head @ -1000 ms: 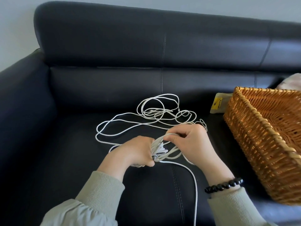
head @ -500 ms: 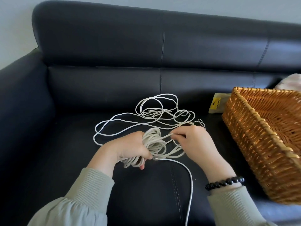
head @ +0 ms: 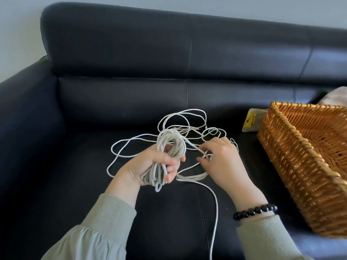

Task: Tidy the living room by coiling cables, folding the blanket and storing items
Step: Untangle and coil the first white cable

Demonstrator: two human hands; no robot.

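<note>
Left hand grips the coiled white cable.
Right hand pinches a loose strand beside it, over the black sofa seat.

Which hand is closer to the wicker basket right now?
Right. The right hand lies left of the wicker basket; the left hand, gripping the coiled cable, sits farther left.

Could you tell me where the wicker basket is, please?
In the head view, the wicker basket sits on the sofa, just right of the right hand.
</note>
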